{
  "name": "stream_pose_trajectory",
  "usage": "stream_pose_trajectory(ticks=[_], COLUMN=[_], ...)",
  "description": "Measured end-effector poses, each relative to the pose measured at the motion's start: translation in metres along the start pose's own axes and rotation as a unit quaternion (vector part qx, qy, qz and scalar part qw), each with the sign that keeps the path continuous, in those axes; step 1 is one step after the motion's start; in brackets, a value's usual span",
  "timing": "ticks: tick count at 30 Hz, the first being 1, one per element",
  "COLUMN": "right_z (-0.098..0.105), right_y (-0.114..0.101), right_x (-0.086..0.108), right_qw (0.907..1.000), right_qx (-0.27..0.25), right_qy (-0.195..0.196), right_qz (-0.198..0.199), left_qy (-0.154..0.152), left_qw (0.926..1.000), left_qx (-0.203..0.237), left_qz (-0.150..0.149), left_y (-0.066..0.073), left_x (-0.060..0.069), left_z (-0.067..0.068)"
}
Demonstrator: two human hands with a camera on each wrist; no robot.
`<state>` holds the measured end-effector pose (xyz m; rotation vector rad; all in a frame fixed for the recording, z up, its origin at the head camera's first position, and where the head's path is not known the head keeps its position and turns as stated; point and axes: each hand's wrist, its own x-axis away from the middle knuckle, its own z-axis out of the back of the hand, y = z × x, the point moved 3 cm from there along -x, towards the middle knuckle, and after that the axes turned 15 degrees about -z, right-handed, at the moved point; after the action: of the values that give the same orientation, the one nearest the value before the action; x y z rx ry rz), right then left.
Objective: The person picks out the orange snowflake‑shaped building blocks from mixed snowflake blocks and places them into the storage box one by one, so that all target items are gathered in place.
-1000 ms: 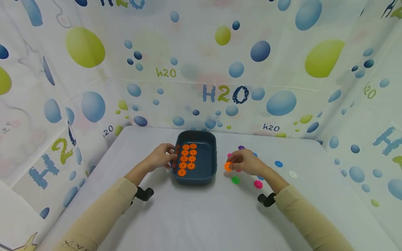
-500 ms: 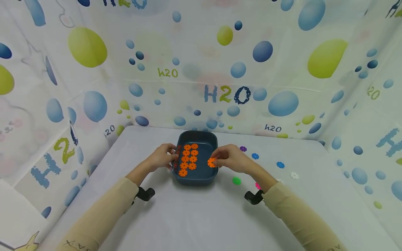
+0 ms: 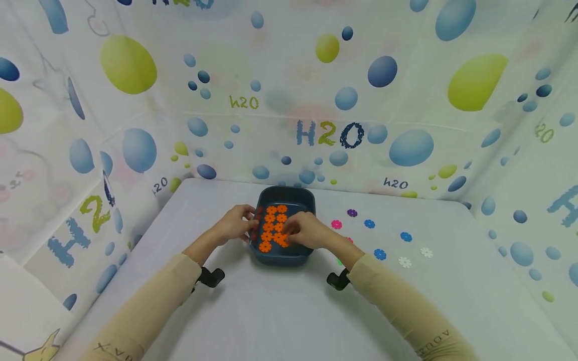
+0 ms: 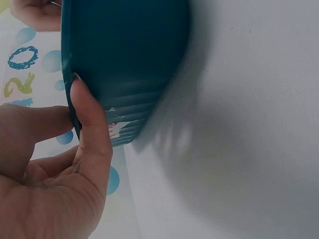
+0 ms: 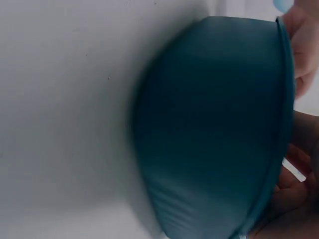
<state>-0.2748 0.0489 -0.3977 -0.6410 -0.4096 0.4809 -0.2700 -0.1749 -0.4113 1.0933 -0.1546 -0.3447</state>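
A dark blue-green rectangular tub (image 3: pixel 285 260) stands on the table. Inside it, flat orange flower-shaped discs (image 3: pixel 267 226) lie in two rough columns along the left side. My left hand (image 3: pixel 235 223) grips the tub's left rim; in the left wrist view the thumb and fingers (image 4: pixel 94 134) pinch the wall from both sides. My right hand (image 3: pixel 307 230) reaches over the right rim into the tub. Its fingertips pinch an orange flower disc (image 3: pixel 284 242) low over the right column, partly covered by the fingers. In the right wrist view the tub wall hides the fingertips.
Right of the tub lie loose flower discs: purple (image 3: pixel 352 213), pink (image 3: pixel 336 224), blue (image 3: pixel 369 224) and white (image 3: pixel 405 262). A green one (image 3: pixel 340 261) is mostly behind the right forearm. A printed curtain (image 3: pixel 271 100) hangs behind the table.
My right hand has carried the orange flower disc leftward from the loose discs, over the rim and into the tub beside the others. The left hand keeps its hold on the rim.
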Motion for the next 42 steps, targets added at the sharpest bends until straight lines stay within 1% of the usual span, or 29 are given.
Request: stream_pose_trajectory(ticks=[2, 6, 13, 16, 24, 32, 42], right_z=[-0.007, -0.017, -0.024, -0.026, -0.027, -0.030, -0.030], right_y=[-0.002, -0.005, -0.006, -0.006, -0.007, -0.008, -0.007], right_x=[-0.005, -0.012, -0.021, -0.022, -0.021, -0.022, -0.023], right_qw=[0.9996, 0.9978, 0.9942, 0.9936, 0.9934, 0.9953, 0.9942], right_qx=[0.021, 0.055, 0.093, 0.098, 0.105, 0.083, 0.102], right_qy=[-0.006, -0.014, -0.012, -0.014, -0.012, -0.036, -0.018], right_qz=[-0.016, -0.034, -0.052, -0.054, -0.046, -0.035, -0.029], left_qy=[-0.003, -0.004, -0.001, 0.000, 0.000, 0.001, 0.000], left_qw=[1.0000, 0.9999, 1.0000, 1.0000, 0.9999, 1.0000, 1.0000], left_qx=[0.004, 0.008, 0.001, 0.000, 0.002, -0.001, 0.003], left_qz=[-0.002, -0.004, -0.007, -0.006, -0.010, -0.005, -0.005], left_y=[0.000, 0.000, 0.001, 0.000, -0.001, 0.001, 0.002], left_x=[0.000, 0.001, 0.001, 0.000, 0.001, 0.001, 0.002], left_z=[0.000, -0.001, 0.000, 0.000, 0.000, 0.000, 0.000])
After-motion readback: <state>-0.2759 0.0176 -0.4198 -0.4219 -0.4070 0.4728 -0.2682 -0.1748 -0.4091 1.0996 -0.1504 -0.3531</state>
